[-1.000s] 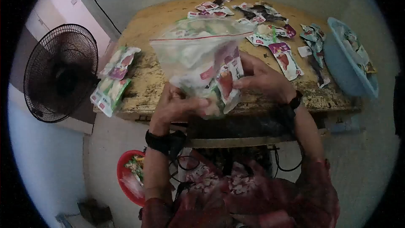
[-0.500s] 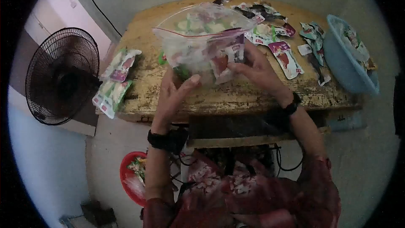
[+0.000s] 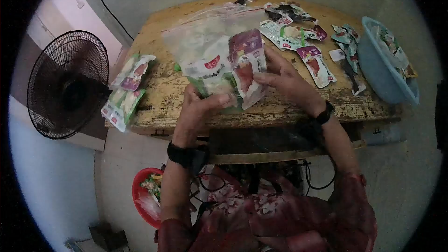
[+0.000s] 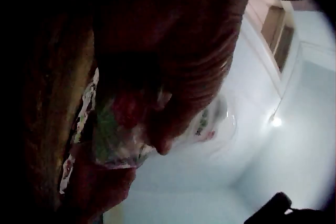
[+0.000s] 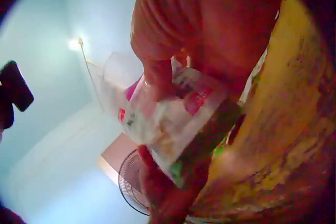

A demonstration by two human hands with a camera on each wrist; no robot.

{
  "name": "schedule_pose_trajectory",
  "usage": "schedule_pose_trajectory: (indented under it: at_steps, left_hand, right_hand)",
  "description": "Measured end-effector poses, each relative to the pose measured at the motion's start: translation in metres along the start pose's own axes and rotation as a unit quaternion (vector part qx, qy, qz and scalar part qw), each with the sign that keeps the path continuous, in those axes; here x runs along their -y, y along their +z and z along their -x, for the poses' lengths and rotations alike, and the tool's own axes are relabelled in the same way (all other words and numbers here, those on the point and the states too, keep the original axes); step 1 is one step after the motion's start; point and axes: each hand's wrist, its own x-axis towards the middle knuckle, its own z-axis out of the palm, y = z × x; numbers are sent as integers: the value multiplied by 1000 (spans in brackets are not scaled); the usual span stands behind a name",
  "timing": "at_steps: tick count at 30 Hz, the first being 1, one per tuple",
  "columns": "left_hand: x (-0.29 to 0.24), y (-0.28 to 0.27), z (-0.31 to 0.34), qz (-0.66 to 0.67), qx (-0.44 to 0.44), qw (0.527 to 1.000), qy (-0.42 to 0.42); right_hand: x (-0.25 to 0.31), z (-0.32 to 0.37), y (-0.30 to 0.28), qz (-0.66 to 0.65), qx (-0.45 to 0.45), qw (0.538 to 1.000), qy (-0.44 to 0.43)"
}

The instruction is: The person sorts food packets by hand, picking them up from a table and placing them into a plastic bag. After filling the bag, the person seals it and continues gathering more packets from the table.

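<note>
A clear zip bag (image 3: 191, 37) with a red line along its top holds several printed food packets, among them a purple and white one (image 3: 246, 65). My left hand (image 3: 198, 109) grips the bag's lower left, thumb in front. On the right side, my right hand (image 3: 291, 84) holds the bag with its thumb on the purple packet. In the left wrist view the left hand (image 4: 184, 77) pinches the bag from the side. The right wrist view has the right hand (image 5: 205, 29) gripping the bag (image 5: 163, 124), the left hand below it.
More packets (image 3: 317, 65) lie on the worn yellow table (image 3: 158, 84), others (image 3: 123, 105) at its left edge. A blue basin (image 3: 380, 72) of packets stands at the right. A black fan (image 3: 67, 84) is at the left; a red basin (image 3: 140, 196) sits below.
The bag's mouth, spread wide half a second ago, now lies flatter, and the bag leans back. The purple packet shows more fully in front. Both hands still hold the bag.
</note>
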Motion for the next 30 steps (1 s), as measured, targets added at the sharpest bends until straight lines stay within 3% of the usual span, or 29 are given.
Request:
schedule_pose_trajectory:
  at_steps: [2, 5, 8, 11, 14, 17, 20, 23, 26, 30]
  left_hand:
    - [0, 2, 0, 5, 3, 1000, 6]
    - [5, -2, 1, 51, 49, 997, 43]
    - [6, 0, 4, 95, 79, 992, 36]
    - [2, -15, 4, 10, 71, 997, -33]
    - [1, -5, 4, -7, 31, 999, 21]
    - [-2, -4, 5, -17, 35, 999, 24]
    - [-6, -8, 5, -65, 38, 997, -8]
    - [-12, 0, 10, -62, -11, 998, -27]
    - [0, -28, -2, -39, 83, 995, -34]
    - [-12, -16, 7, -112, 40, 992, -30]
  right_hand:
    - [0, -5, 3, -20, 31, 999, -11]
    - [16, 0, 10, -85, 44, 994, 49]
    - [3, 1, 10, -105, 75, 991, 32]
    - [6, 2, 13, -110, 54, 991, 59]
    - [8, 9, 14, 13, -11, 1000, 24]
    - [-3, 7, 13, 70, -6, 997, -11]
    - [19, 8, 11, 27, -21, 998, 52]
    - [22, 9, 12, 57, -2, 998, 17]
    - [13, 6, 9, 150, 8, 988, -37]
    - [4, 11, 7, 93, -5, 996, -13]
